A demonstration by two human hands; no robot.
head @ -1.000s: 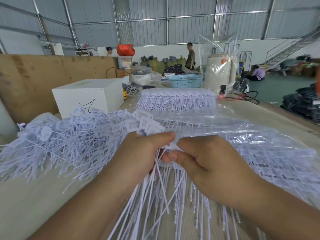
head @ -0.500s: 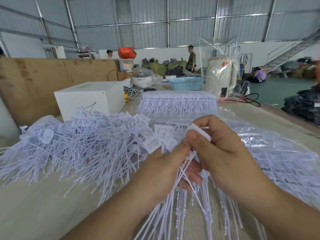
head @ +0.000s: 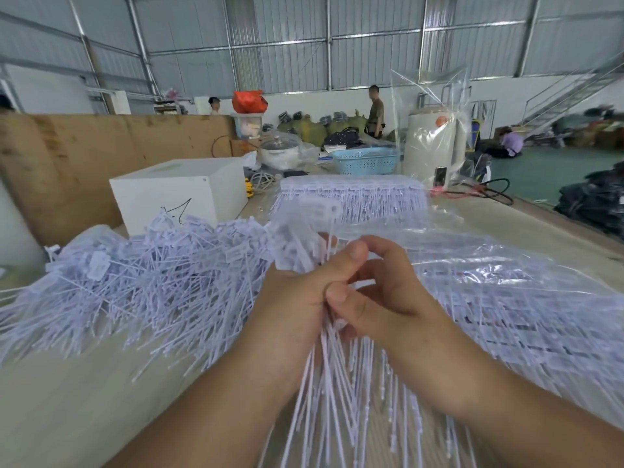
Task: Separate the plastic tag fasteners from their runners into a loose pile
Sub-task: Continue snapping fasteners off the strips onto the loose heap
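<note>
My left hand (head: 297,298) grips a bunch of white plastic tag fasteners (head: 324,376); their flat heads stick up above my fingers and their thin tails hang down towards me. My right hand (head: 378,298) sits just right of it, thumb and fingers curled and pinching the stems of that same bunch. A large loose pile of separated fasteners (head: 135,285) lies to the left on the table. Fasteners still on their runners (head: 354,201) lie in a neat block behind my hands, and more lie in a clear plastic bag (head: 513,305) on the right.
A white box (head: 179,194) stands at the back left, in front of a brown board wall (head: 67,163). Further back are a blue basket (head: 366,160), a pot, a bagged white kettle (head: 435,143) and cables. The table edge (head: 574,228) runs along the right. People stand far off.
My left hand has risen with the bunch, so the heads now stand higher. My right hand has dropped from the heads to pinch the stems lower down.
</note>
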